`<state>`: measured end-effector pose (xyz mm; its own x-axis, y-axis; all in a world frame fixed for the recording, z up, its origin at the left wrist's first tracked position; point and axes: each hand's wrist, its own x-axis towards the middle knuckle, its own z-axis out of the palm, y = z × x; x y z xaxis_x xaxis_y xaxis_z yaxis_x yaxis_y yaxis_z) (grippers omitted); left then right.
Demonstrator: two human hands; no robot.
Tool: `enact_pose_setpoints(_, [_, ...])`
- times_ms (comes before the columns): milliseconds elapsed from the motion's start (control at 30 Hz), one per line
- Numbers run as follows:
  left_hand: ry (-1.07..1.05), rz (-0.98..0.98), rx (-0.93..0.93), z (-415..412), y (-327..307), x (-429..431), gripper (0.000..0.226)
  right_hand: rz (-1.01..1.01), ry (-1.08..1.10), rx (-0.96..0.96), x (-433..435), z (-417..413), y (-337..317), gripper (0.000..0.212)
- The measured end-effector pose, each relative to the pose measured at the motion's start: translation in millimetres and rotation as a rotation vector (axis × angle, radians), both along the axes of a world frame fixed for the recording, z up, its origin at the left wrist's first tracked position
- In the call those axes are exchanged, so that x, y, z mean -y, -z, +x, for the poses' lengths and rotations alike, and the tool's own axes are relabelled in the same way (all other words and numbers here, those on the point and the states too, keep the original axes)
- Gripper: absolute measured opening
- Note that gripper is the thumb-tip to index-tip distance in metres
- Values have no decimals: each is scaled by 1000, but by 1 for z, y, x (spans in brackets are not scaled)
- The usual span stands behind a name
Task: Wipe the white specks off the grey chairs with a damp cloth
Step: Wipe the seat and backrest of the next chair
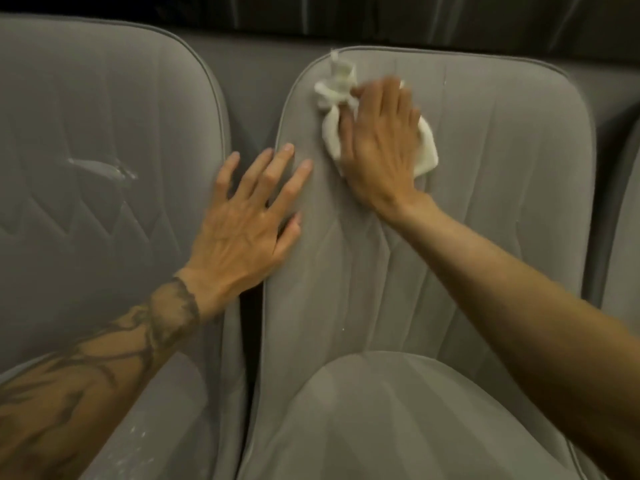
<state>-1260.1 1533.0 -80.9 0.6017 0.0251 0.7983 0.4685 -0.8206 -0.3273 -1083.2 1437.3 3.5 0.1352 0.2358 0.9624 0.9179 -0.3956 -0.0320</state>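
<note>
A grey upholstered chair (467, 188) fills the middle of the head view, backrest upright, seat cushion below. My right hand (382, 143) lies flat on the upper left of its backrest, fingers straight, pressing a crumpled white cloth (337, 88) against the fabric; cloth ends stick out above the fingers and to the right of the palm. My left hand (249, 220) rests with spread fingers on the backrest's left edge. A few tiny white specks show lower on the backrest. A second grey chair (104, 140) stands to the left, with white specks (138, 434) on its seat.
A narrow dark gap (251, 306) separates the two chairs. The left chair's backrest carries a shiny scuffed patch (104, 169). The edge of a third grey chair (623, 220) shows at the far right. A dark band runs behind the chair tops.
</note>
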Motion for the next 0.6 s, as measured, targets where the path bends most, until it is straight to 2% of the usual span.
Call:
enact_pose_setpoints(100, [-43, -38, 74, -8, -4, -16, 66, 99, -25, -108, -16, -11, -10, 31])
enact_pose_setpoints(233, [-38, -70, 148, -4, 2, -18, 60, -200, -213, -10, 6, -43, 57, 28])
enact_pose_setpoints(300, [-27, -82, 169, -4, 3, -18, 59, -271, -216, 118, 11, -36, 51, 26])
enact_pose_setpoints(400, [-14, -74, 199, -3, 5, -19, 59, -121, -105, 127, -9, -14, 7, 25])
enact_pose_setpoints(500, [12, -87, 219, -2, 5, -22, 57, 54, -89, -55, -24, -27, 9, 25])
enact_pose_setpoints(600, [35, -108, 242, -3, 6, -22, 53, -118, -206, -75, -12, -54, 64, 26])
